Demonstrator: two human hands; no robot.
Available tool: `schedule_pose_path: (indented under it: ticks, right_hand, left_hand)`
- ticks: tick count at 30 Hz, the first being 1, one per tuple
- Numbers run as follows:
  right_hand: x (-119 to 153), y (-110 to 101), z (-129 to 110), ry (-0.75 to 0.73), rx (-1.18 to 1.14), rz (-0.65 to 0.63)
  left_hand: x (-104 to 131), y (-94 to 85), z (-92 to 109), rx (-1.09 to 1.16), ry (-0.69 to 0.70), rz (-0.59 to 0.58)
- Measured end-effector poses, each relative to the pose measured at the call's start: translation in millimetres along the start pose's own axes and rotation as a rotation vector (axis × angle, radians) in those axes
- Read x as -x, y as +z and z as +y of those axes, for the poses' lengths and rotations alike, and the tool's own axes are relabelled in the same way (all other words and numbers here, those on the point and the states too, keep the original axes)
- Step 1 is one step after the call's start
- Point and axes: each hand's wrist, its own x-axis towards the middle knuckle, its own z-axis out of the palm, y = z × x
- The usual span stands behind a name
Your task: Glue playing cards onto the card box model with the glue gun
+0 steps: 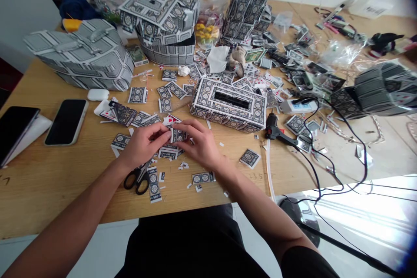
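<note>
Between my two hands is a small folded playing card [178, 135] with a grey patterned back. My left hand [144, 143] pinches its left edge between thumb and fingers. On its right side, the fingers of my right hand [201, 143] are closed around it. Under and around the hands lie cut cards, and a card with red hearts [170, 119] shows just behind. Black-handled scissors [138, 181] rest below my left wrist, their blades partly under it. Beside them is a card strip [154, 184].
Behind my hands stands a card-covered tissue box [230, 103]. A glue gun [276, 132] with its cable lies to the right, near a power strip [298, 106]. Phones [67, 121] lie left. Larger card-woven boxes [97, 56] and heaps of cards fill the back.
</note>
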Motion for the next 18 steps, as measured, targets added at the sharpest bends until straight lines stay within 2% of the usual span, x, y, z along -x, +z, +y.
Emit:
schedule_pose_path:
  ticks: [18]
  right_hand:
    - [-2.2, -2.1, -0.9, -0.042, 0.036, -0.004]
  left_hand:
    - [0.7, -0.2, -3.6, -0.036, -0.038, -0.017]
